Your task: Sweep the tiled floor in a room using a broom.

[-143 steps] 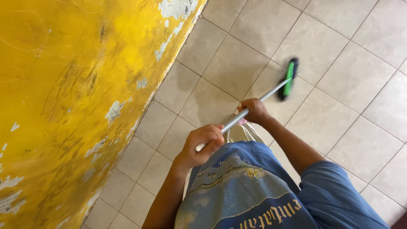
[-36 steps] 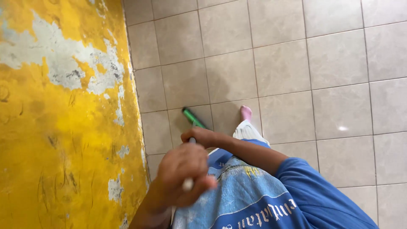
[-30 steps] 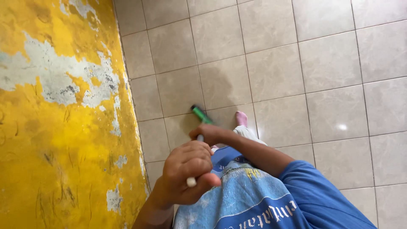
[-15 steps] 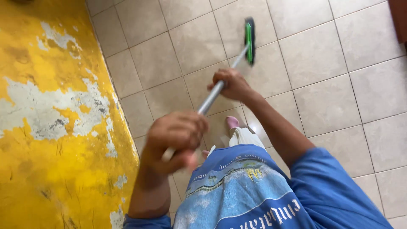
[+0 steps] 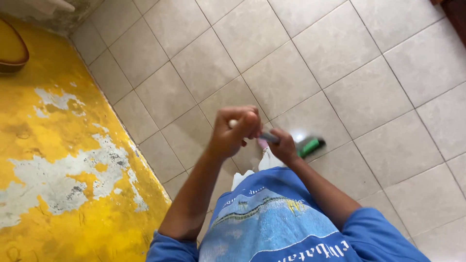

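From my remote seat the biggest thing I see is the beige tiled floor [image 5: 340, 53], filling most of the view, with the peeling yellow wall [image 5: 53, 170] running down the left side, its paint flaked to grey-white patches. Below, the blue T-shirt [image 5: 276, 228] carries a pale printed picture with a curved band of white lettering under it.

Both arms reach forward from the shirt and nearly meet over the floor. The left forearm rises steeply, and the left hand [image 5: 233, 131] is curled into a tight fist around the top end of the broom handle [image 5: 268, 138], the pale tip of the pole poking out between the knuckles. The right arm comes in from the lower right, and the right hand [image 5: 284, 147] is wrapped closed around the same handle lower down, just beside the left fist.

The handle is strongly foreshortened, so only a short grey stretch shows between the two fists. The green broom head [image 5: 310, 145] sits on the tiles just beyond the right hand, blurred, close to the person's feet. A sliver of pink sock [image 5: 262, 143] shows between the hands.
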